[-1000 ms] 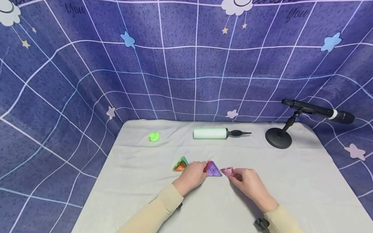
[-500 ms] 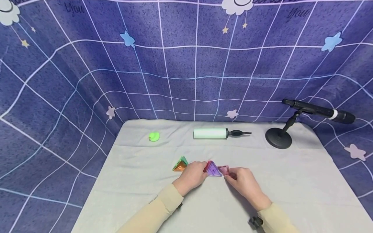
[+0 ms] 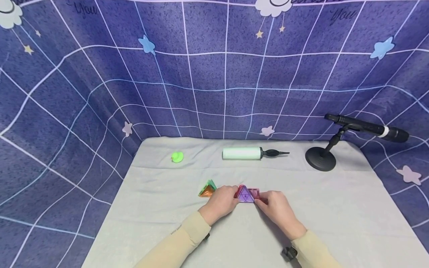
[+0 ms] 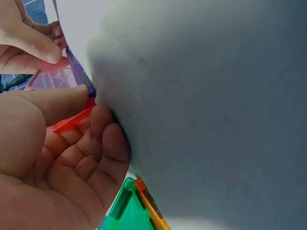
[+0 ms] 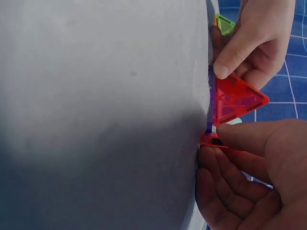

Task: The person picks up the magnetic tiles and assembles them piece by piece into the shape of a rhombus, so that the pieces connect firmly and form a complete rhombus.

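A purple triangular magnetic tile (image 3: 246, 196) stands between the two hands in the head view. A red triangular magnetic tile (image 5: 240, 98) leans against it, with its tip away from the person. The left hand (image 3: 221, 201) grips the left corner where purple and red meet, thumb on the near side. From the right, the right hand (image 3: 279, 207) pinches a pink magnetic tile (image 3: 255, 192) between thumb and fingers. That tile's edge is right at the purple one's right side. Fingers partly hide the red and pink tiles.
Left of the left hand, an orange tile (image 3: 207, 191) and a green tile (image 3: 212, 183) lean together. Farther back are a lime-green rubber duck (image 3: 177, 157), a white hand pump (image 3: 242, 153) and a black microphone on a stand (image 3: 321, 158). A purple-blue curtain (image 3: 207, 74) backs the table.
The right hand has moved left with the pink tile, closing the gap to the purple tile. The left hand has stayed in place.
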Demonstrator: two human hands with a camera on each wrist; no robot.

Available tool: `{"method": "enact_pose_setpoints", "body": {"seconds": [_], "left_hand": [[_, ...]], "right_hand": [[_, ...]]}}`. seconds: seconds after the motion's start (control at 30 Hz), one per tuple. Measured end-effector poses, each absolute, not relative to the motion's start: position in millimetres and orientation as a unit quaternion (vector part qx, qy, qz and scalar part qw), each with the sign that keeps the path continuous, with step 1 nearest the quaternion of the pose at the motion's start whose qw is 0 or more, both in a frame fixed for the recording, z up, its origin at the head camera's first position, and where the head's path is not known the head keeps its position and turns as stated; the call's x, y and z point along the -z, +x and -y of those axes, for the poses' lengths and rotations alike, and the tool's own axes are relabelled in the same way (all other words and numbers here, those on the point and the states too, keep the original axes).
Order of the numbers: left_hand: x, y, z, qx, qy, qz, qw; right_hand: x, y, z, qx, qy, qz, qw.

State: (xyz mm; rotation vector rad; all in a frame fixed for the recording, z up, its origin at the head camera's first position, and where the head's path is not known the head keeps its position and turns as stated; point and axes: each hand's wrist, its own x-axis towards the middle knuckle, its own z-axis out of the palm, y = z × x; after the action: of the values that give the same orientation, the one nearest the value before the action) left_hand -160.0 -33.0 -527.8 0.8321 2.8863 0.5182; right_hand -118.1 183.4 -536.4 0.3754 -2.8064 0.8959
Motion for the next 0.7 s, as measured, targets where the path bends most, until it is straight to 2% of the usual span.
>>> {"method": "enact_pose_setpoints", "body": {"seconds": [0.7], "left_hand": [[528.0, -161.0, 31.9, -0.156, 0.273, -0.948, 0.055]], "right_hand": [[538.7, -126.6, -169.7, -0.260, 0.134, 0.948, 0.125]]}}
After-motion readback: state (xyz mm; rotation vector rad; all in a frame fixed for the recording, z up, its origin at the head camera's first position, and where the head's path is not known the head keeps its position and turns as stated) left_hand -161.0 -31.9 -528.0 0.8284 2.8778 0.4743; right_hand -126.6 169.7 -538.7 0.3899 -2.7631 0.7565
